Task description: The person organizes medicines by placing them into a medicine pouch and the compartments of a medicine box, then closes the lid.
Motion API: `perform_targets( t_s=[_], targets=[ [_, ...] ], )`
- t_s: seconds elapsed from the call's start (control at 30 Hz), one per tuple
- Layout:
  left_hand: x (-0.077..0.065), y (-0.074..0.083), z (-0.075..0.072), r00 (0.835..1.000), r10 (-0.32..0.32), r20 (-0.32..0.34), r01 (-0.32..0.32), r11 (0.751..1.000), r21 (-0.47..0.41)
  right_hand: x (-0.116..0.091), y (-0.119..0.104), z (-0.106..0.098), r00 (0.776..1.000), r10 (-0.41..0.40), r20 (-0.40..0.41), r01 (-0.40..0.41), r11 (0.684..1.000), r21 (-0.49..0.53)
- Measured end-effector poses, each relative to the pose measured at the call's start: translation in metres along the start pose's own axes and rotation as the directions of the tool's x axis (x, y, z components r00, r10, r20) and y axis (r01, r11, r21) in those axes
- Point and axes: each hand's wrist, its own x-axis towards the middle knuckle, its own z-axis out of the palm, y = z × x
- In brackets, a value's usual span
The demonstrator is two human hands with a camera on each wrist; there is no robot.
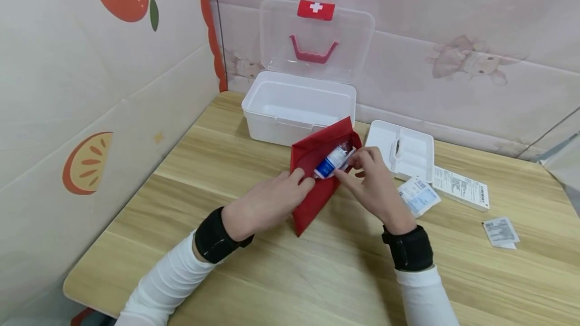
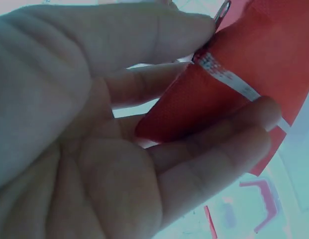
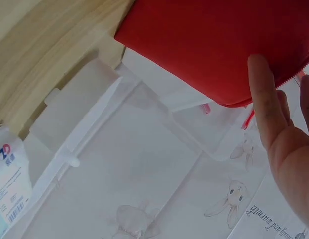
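Observation:
A red zip pouch (image 1: 317,195) is held tilted over the table, its mouth spread wide. Inside the mouth lies a white-and-blue item (image 1: 333,161) in clear wrapping. My left hand (image 1: 272,200) grips the pouch's near left edge; in the left wrist view the thumb is on one side of the red fabric (image 2: 194,107) and fingers on the other. My right hand (image 1: 373,185) holds the pouch's right rim, its thumb beside the wrapped item. In the right wrist view, fingers (image 3: 263,94) lie along the pouch's outer face (image 3: 209,45).
Behind the pouch stands a white first-aid box (image 1: 276,127), its clear lid (image 1: 272,39) raised against the wall. To the right lie a white divided tray (image 1: 419,150), a blue-and-white packet (image 1: 419,196), a flat printed box (image 1: 462,187) and small sachets (image 1: 500,232).

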Motion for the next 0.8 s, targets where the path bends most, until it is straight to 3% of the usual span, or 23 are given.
perform_targets(
  t_s=[0.17,0.4,0.5,0.63,0.7,0.8],
  targets=[
    [0.0,-0.001,-0.001,0.998,0.054,-0.03,-0.054,0.998,-0.031,-0.005,0.003,0.002,0.999,-0.026,0.023,0.027,0.998,-0.064],
    [0.001,0.0,0.001,0.989,0.124,-0.08,-0.13,0.989,-0.074,-0.006,-0.002,0.001,0.998,-0.004,0.063,0.01,0.994,-0.108],
    [0.001,0.0,0.003,0.985,0.126,-0.118,-0.137,0.986,-0.095,-0.008,-0.008,0.001,0.999,-0.031,0.044,0.037,0.989,-0.146],
    [0.0,0.001,0.004,0.984,0.092,-0.149,-0.11,0.988,-0.113,-0.011,-0.022,0.002,0.992,-0.125,0.0,0.122,0.971,-0.207],
    [0.0,0.0,0.004,0.984,0.081,-0.158,-0.099,0.988,-0.115,-0.013,-0.031,0.004,0.986,-0.165,0.027,0.167,0.963,-0.21],
    [0.0,0.0,0.004,0.983,0.075,-0.168,-0.098,0.986,-0.135,-0.017,-0.043,0.01,0.976,-0.162,0.147,0.188,0.965,-0.183]
  ],
)
